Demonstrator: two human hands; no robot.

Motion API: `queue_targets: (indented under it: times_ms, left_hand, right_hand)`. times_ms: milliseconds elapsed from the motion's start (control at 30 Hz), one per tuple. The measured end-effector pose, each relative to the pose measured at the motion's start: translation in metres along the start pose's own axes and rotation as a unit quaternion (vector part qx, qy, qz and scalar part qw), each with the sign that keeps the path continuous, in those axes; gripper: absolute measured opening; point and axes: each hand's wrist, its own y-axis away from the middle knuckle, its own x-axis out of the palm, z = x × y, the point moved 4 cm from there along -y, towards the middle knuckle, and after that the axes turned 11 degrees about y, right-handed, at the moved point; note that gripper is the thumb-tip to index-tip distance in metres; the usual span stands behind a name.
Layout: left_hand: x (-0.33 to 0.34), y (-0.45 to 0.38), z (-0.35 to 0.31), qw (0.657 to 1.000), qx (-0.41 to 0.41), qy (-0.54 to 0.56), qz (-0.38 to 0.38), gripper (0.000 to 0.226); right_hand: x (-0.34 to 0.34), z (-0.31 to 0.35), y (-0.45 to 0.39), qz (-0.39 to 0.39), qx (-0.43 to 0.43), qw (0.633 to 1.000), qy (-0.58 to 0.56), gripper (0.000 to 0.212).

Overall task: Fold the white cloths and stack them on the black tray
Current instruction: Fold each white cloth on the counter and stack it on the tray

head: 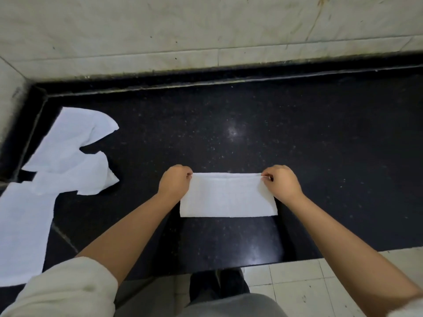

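- A folded white cloth (227, 195) lies flat on the black desk (297, 138), near the front edge and roughly in the middle of the view; it forms a wide rectangle with its long sides running left to right
- The left hand (175, 180) is curled at the cloth's far left corner; its fingers are closed on that corner, though the grip itself is partly hidden by the knuckles
- The right hand (282, 181) pinches the far right corner between thumb and fingertips; a thin lifted edge of fabric shows at the pinch
- Both forearms reach in from the bottom of the view; a pale rolled sleeve (66, 287) covers the left upper arm
- A heap of loose white cloths (68, 156) lies at the left end of the desk, well apart from the folded one; the pieces overlap and are crumpled, so I cannot tell how many there are; 1 longer piece (23, 229) runs toward the front edge
- A pale tiled wall (206, 30) rises behind the desk; light floor tiles (297, 287) show below its front edge
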Motion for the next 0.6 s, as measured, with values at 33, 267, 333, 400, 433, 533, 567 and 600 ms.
queue_targets:
  times_ms: [33,267,333,400,433,533,567,600]
  left_hand:
    - [0.002,-0.004,0.002,1.0,0.004,-0.003,-0.003,0.025]
    - [0.011,-0.015,0.008,0.999,0.014,-0.026,-0.018,0.028]
    - [0.013,-0.016,0.009,0.998,0.039,-0.053,0.001,0.034]
    - [0.016,-0.016,0.01,0.993,0.068,-0.092,0.021,0.037]
    - [0.017,-0.016,0.01,0.991,0.078,-0.105,0.028,0.038]
    - [0.018,-0.016,0.01,0.984,0.096,-0.144,0.045,0.036]
    - [0.018,-0.015,0.01,0.981,0.109,-0.15,0.048,0.035]
    - [0.016,-0.014,0.009,0.978,0.122,-0.161,0.054,0.032]
  right_hand:
    - [0.002,0.0,-0.003,-0.014,0.004,1.0,0.006,0.022]
    - [0.011,-0.006,-0.012,-0.031,0.026,0.999,0.003,0.023]
    - [0.012,-0.006,-0.011,-0.033,0.024,0.999,0.009,0.023]
    - [0.014,-0.005,-0.009,-0.033,0.013,0.999,0.03,0.024]
    - [0.016,-0.005,-0.009,-0.034,0.01,0.999,0.035,0.025]
    - [0.02,-0.005,-0.01,-0.016,0.002,0.999,0.048,0.03]
    - [0.021,-0.006,-0.011,-0.008,-0.006,0.998,0.057,0.03]
    - [0.019,-0.007,-0.01,-0.008,-0.016,0.998,0.063,0.029]
